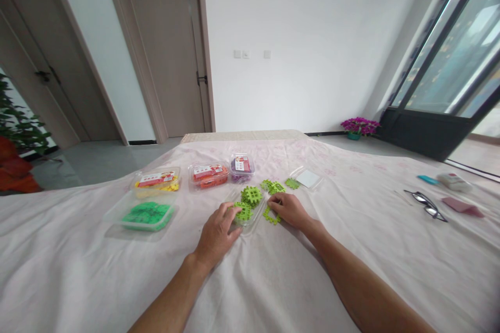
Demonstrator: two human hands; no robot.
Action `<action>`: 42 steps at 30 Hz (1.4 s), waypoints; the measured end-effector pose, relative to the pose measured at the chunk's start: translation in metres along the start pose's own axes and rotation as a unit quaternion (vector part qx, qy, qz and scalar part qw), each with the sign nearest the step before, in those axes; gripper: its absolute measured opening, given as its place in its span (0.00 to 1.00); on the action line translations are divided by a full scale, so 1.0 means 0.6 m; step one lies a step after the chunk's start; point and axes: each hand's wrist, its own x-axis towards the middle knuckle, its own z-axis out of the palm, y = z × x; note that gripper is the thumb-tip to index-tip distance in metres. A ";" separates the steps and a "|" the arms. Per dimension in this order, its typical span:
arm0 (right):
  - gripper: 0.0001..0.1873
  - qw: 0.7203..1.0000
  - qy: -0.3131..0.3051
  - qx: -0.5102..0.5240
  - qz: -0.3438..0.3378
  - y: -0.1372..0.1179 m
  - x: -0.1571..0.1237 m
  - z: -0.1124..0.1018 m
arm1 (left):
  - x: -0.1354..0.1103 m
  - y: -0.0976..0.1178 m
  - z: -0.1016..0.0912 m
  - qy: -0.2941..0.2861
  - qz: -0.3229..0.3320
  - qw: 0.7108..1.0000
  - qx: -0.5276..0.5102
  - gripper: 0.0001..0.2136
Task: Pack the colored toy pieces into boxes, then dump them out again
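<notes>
A clear plastic box holding light green interlocking pieces sits in front of me. My left hand is at the box's near left side, its fingers closed on a light green piece in or just over the box. On the right, my right hand pinches the edge of a light green frame-shaped piece that lies on the cloth beside the box. More light green pieces rest just beyond that hand. One flat piece lies by a clear lid with a white label.
Left of the box stand a tub of green pieces and boxes of yellow, orange and purple pieces. Far right on the wrinkled cloth lie eyeglasses, a pink cloth and a white pack.
</notes>
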 end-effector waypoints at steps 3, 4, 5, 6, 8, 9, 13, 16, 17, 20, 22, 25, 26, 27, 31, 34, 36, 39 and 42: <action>0.10 0.997 0.039 0.051 0.034 0.003 0.002 0.005 | 0.001 0.001 -0.001 0.003 0.000 1.000 -0.002 0.24; 0.10 0.995 0.053 0.073 0.047 0.004 0.004 0.007 | 0.001 0.001 -0.001 0.003 -0.001 1.000 -0.002 0.24; 0.10 0.991 0.067 0.100 0.060 0.005 0.006 0.009 | 0.001 0.001 -0.001 0.002 -0.002 1.000 -0.002 0.24; 0.11 0.985 0.080 0.131 0.073 0.006 0.008 0.011 | 0.001 0.001 -0.001 0.001 -0.002 1.000 -0.001 0.24; 0.14 0.969 0.099 0.204 0.099 0.005 0.011 0.013 | 0.001 0.001 -0.001 0.001 -0.002 1.000 -0.002 0.24; 0.15 0.958 0.105 0.241 0.113 0.004 0.012 0.014 | 0.001 0.000 -0.001 0.001 -0.001 1.000 -0.003 0.24; 0.19 0.921 0.117 0.334 0.162 -0.011 0.011 0.014 | 0.000 -0.002 0.001 0.000 0.000 1.000 -0.005 0.24; 0.21 0.907 0.122 0.365 0.171 -0.021 0.009 0.013 | -0.001 -0.003 0.002 0.001 -0.001 1.000 -0.004 0.24; 0.21 0.904 0.125 0.371 0.170 -0.023 0.009 0.012 | -0.001 -0.003 0.002 0.002 -0.001 1.000 -0.004 0.24; 0.20 0.901 0.134 0.375 0.174 -0.024 0.009 0.011 | -0.001 -0.003 0.001 0.002 -0.001 1.000 -0.004 0.24; 0.20 0.899 0.144 0.373 0.178 -0.021 0.010 0.010 | -0.001 -0.003 0.001 0.000 -0.002 1.000 -0.004 0.24; 0.19 0.891 0.169 0.382 0.179 -0.016 0.012 0.008 | 0.000 -0.003 0.000 0.000 -0.002 1.000 -0.004 0.24; 0.19 0.888 0.175 0.386 0.179 -0.015 0.013 0.008 | 0.000 -0.003 0.000 0.001 0.000 1.000 -0.005 0.24; 0.19 0.885 0.179 0.391 0.179 -0.015 0.013 0.009 | 0.000 -0.003 0.001 0.003 0.002 1.000 -0.006 0.24; 0.18 0.882 0.190 0.393 0.177 -0.017 0.014 0.010 | 0.000 -0.003 0.002 0.005 0.003 1.000 -0.005 0.24; 0.18 0.885 0.210 0.376 0.176 -0.014 0.014 0.011 | 0.000 -0.003 0.002 0.003 0.001 1.000 -0.004 0.24; 0.18 0.887 0.228 0.363 0.174 -0.007 0.016 0.011 | 0.000 -0.002 0.001 0.000 -0.001 1.000 -0.002 0.24; 0.19 0.885 0.249 0.356 0.166 0.002 0.018 0.011 | 0.000 -0.001 0.000 -0.001 -0.002 1.000 0.000 0.23; 0.19 0.883 0.246 0.367 0.162 0.000 0.019 0.014 | 0.000 -0.001 0.000 0.001 0.002 1.000 -0.002 0.24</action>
